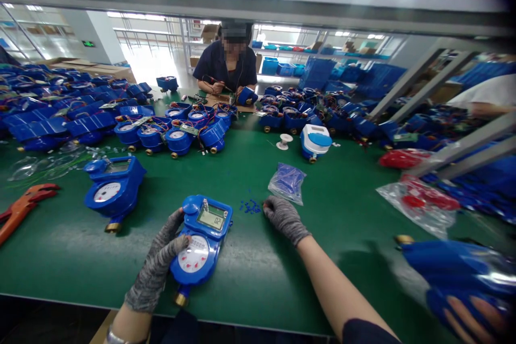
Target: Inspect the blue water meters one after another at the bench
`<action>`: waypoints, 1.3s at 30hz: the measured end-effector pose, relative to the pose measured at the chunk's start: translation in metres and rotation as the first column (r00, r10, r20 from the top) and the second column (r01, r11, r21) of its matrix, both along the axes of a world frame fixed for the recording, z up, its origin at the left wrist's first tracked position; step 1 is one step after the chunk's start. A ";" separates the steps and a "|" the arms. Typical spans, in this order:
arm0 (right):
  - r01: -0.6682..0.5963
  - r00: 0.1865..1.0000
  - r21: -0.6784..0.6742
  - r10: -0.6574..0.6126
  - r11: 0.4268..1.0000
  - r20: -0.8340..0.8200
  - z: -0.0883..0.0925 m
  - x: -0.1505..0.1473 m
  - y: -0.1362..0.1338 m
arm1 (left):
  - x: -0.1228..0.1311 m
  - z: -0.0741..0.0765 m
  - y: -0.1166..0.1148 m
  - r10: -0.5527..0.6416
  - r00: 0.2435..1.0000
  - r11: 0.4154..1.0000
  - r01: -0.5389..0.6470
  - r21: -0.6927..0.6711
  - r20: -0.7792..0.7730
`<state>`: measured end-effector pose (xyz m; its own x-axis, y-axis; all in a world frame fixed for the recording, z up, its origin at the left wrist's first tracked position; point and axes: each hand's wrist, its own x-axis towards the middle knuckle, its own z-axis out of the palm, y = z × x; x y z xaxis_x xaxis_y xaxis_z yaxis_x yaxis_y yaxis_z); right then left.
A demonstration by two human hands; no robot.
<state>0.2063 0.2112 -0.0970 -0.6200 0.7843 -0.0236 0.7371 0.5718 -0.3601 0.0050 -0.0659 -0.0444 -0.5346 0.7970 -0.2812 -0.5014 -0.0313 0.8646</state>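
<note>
My left hand (159, 258), in a grey fingerless glove, grips the left side of a blue water meter (201, 250). The meter rests on the green table with its lid raised, showing a small display, a white dial and a brass fitting at the near end. My right hand (285, 219), gloved alike, is at the right edge of a scatter of tiny blue pieces (252, 207). Its fingers are curled together, and whatever is between the tips is too small to make out. Just beyond it lies a clear bag of blue pieces (287, 183).
Orange-handled pliers (26, 207) and another blue meter (115, 188) lie left. Many wired meters (177, 134) line the back, near a white spool (284, 142) and a white-topped meter (315, 141). A co-worker (228, 64) sits opposite; another person's hand (475, 314) holds a meter at right.
</note>
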 end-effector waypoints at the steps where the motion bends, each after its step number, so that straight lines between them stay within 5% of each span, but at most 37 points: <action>1: 0.004 1.000 0.005 -0.004 1.000 -0.001 0.000 0.000 -0.002 | 0.000 0.000 0.000 0.005 1.000 1.000 -0.005 0.003 0.004; 9: -0.036 0.970 0.082 0.055 0.996 -0.235 0.020 -0.012 -0.041 | 0.002 0.000 0.003 0.007 1.000 1.000 -0.007 0.031 0.003; 23: -0.289 0.905 0.212 0.338 0.934 -0.256 0.045 -0.036 -0.098 | 0.001 -0.003 0.002 0.014 1.000 0.999 -0.014 0.043 -0.005; 31: -0.406 0.862 0.495 0.501 0.769 -0.072 0.031 -0.028 -0.117 | 0.001 -0.001 0.005 -0.005 1.000 1.000 0.005 0.025 -0.030; 36: -0.366 0.871 0.378 0.456 0.850 -0.184 0.025 -0.018 -0.121 | 0.008 0.011 0.008 -0.014 1.000 1.000 0.015 0.020 -0.024; 39: -0.209 0.881 0.237 0.288 0.949 -0.375 0.021 -0.001 -0.097 | 0.005 0.011 0.005 0.026 0.998 0.999 -0.028 -0.041 -0.055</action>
<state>0.2053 0.1143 -0.0764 -0.7203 0.5687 0.3973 0.3771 0.8016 -0.4638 0.0100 -0.0613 -0.0336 -0.5712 0.7704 -0.2833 -0.4528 -0.0079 0.8916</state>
